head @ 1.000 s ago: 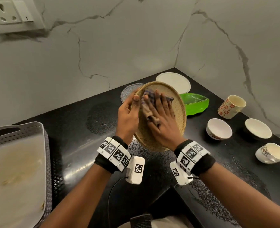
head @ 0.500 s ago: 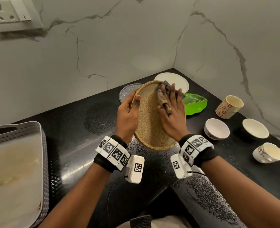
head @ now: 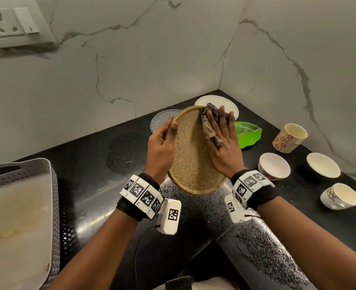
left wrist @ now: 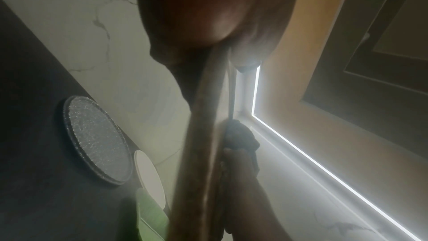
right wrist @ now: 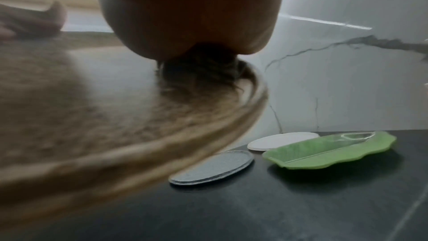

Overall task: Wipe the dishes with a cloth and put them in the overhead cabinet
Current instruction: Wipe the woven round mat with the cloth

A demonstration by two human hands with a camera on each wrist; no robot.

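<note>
The left hand [head: 162,147] grips the speckled brown plate [head: 191,160] by its nine o'clock rim, thumb on the face, holding it tilted above the black counter [head: 85,176]. The right hand [head: 223,147] lies with straight fingers on the cloth [head: 209,124], pressing it to the plate near one o'clock. Behind the plate, at twelve o'clock, lie a white plate [head: 225,102], a green dish [head: 249,132] and a glass plate [head: 161,120].

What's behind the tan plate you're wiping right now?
Behind the tan plate, a grey speckled plate and a white plate lie flat on the counter, each partly covered by it. The green dish sits to its right.
</note>
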